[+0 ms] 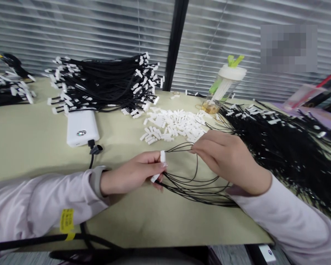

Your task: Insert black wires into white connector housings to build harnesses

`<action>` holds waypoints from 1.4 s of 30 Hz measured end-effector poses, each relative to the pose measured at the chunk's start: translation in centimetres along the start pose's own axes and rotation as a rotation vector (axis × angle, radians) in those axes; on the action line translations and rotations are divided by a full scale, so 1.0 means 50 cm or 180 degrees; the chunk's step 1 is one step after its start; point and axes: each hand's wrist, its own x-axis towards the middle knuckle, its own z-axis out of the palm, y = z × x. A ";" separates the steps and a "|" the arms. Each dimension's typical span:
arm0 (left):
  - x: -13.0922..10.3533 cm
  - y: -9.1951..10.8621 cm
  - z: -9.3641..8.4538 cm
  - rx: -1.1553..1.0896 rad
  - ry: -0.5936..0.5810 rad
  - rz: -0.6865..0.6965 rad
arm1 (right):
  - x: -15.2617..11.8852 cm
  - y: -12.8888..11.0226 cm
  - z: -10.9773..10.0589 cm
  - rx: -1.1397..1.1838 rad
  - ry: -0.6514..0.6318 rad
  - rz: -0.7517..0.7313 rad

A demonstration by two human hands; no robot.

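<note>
My left hand (pixel 139 171) pinches a small white plastic connector (pixel 162 156) upright between thumb and fingers. A second white connector (pixel 155 178) shows below the thumb, by the same fingers. Thin black wires (pixel 198 189) run from there to the right in a loose loop. My right hand (pixel 228 158) is closed, its thumb and fingertips pinching thin black wires (pixel 179 147) that lead to the upright connector. Just behind both hands lies a pile of loose white connectors (pixel 179 123) on the table.
Bundled black cables with white ends (pixel 104 82) are stacked at the back. A white power bank (pixel 82 129) with a plugged-in cord lies to the left. A clear bottle (pixel 223 88) stands behind the pile. Many black wires (pixel 287 147) cover the right side of the table (pixel 121 232).
</note>
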 end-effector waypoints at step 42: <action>0.005 0.006 -0.001 -0.0141 0.0075 0.0020 | -0.008 -0.022 0.009 0.0199 0.0606 0.0140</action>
